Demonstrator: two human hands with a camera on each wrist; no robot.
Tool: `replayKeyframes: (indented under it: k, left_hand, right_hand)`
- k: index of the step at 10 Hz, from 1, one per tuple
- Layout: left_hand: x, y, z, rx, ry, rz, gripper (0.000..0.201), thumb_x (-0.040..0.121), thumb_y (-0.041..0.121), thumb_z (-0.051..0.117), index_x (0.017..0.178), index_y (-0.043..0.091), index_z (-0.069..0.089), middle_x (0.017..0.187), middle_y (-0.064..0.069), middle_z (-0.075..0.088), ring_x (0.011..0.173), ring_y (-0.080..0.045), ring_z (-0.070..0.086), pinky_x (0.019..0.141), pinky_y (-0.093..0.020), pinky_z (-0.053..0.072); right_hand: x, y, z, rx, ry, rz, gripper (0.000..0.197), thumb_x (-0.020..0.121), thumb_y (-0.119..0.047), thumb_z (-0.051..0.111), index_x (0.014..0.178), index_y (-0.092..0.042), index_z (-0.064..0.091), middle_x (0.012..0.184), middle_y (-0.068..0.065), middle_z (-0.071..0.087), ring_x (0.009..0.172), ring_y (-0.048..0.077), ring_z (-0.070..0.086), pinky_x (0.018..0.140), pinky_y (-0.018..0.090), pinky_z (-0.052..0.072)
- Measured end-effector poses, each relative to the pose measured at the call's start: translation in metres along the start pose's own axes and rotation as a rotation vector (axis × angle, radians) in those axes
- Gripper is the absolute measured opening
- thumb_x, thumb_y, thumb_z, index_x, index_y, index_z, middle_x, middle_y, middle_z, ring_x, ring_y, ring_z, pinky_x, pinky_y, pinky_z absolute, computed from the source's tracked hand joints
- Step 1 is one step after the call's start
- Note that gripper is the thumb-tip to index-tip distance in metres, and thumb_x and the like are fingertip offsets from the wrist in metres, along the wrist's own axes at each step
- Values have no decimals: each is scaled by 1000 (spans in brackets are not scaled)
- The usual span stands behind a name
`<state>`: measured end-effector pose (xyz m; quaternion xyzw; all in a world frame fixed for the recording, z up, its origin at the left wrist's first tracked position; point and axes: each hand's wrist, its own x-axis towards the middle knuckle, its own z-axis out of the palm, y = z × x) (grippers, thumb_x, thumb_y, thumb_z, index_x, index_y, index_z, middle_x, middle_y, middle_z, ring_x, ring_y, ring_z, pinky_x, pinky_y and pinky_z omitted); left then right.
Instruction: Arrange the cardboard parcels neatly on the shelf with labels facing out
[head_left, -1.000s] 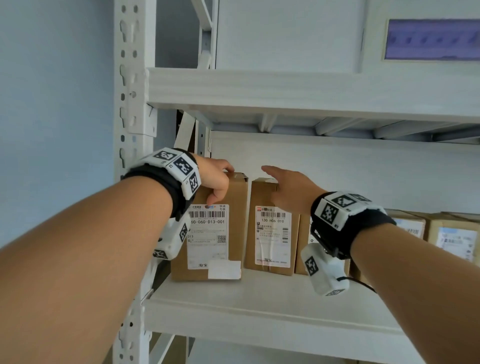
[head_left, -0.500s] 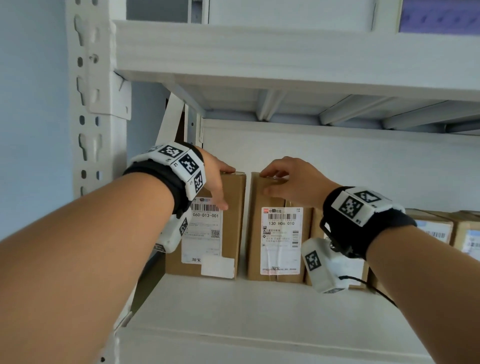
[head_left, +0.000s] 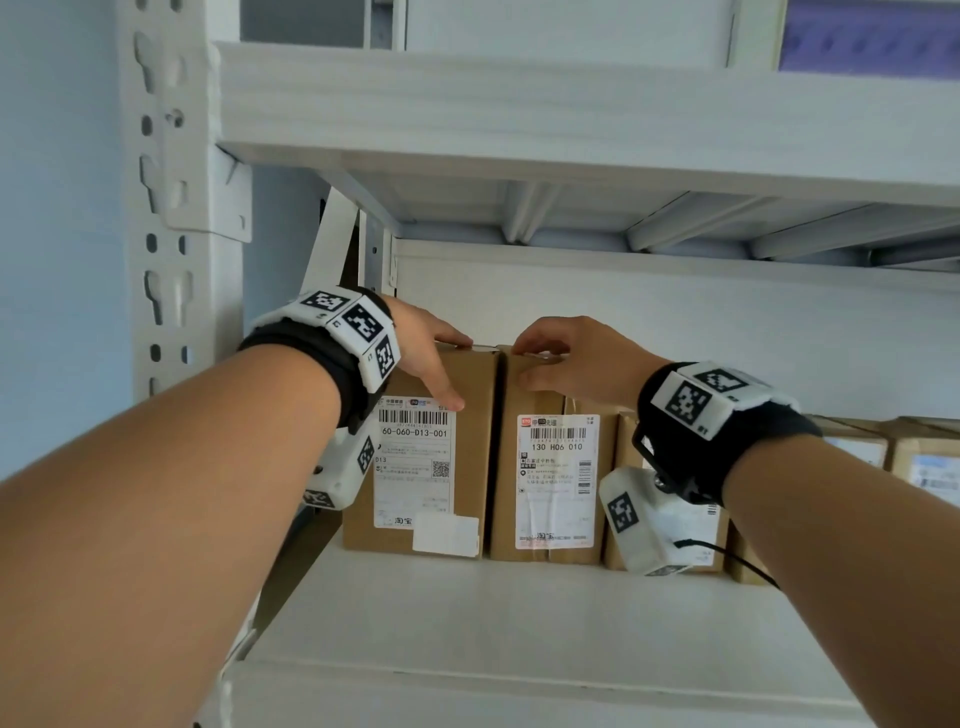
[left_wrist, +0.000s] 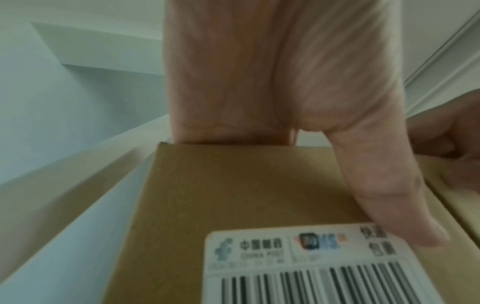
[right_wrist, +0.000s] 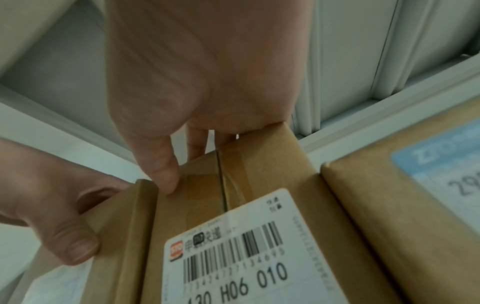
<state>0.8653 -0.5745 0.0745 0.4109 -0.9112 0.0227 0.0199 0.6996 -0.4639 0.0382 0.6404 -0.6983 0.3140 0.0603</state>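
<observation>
On the white shelf (head_left: 467, 613), two upright parcels stand touching, labels facing out. The left hand (head_left: 426, 353) grips the top of the left parcel (head_left: 467, 467); the right hand (head_left: 576, 358) grips the right parcel (head_left: 540, 405).

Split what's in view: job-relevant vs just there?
Job:
left hand gripping leftmost parcel
right hand gripping 130 H06 010 parcel
other parcels at right
shelf

Just there:
shelf above
upright post
</observation>
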Motion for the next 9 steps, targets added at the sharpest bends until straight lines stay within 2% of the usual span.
replayKeyframes:
  k: [2,3,4,7,8,9]
  left_hand:
    - [1,5,3,-52,9,-27,97,73,58,75,153,35,25,156,4,36,140,-22,37,116,-42,31]
    - [-1,11,4,-56,22,-30,95,77,56,72,155,30,23,159,2,30,144,-22,31,117,-40,28]
    - [-4,12,3,-66,25,-35,98,77,52,75,155,30,20,161,1,26,146,-23,28,118,-42,27]
    - [-16,29,0,-143,82,3,102,74,28,81,156,31,20,161,-1,25,144,-26,31,114,-44,35]
    - [-21,42,-1,-204,119,25,96,76,16,73,156,29,20,160,-4,25,143,-27,31,110,-43,38]
    - [-26,56,-2,-276,187,45,87,80,13,64,155,24,23,159,-5,27,144,-26,31,105,-38,38]
  right_hand:
    - [-2,-2,-7,15,-46,-2,28,83,-23,65,110,-31,64,117,-8,65,110,11,59,97,29,46]
    - [-4,-3,-9,-53,-82,-5,32,84,-29,64,115,-33,63,122,-10,63,114,11,56,100,30,44]
    - [-8,-4,-12,-81,-50,5,33,84,-35,63,117,-34,63,124,-10,62,114,13,56,99,32,44]
    - [-33,0,-29,-143,56,77,35,88,-38,58,123,-32,61,139,-7,53,126,16,50,104,31,38]
    - [-42,5,-34,-165,80,82,34,89,-37,57,122,-32,60,140,-6,52,127,16,49,104,30,37]
    - [-51,12,-41,-153,141,84,34,90,-38,56,122,-30,60,139,-6,53,129,15,47,105,30,35]
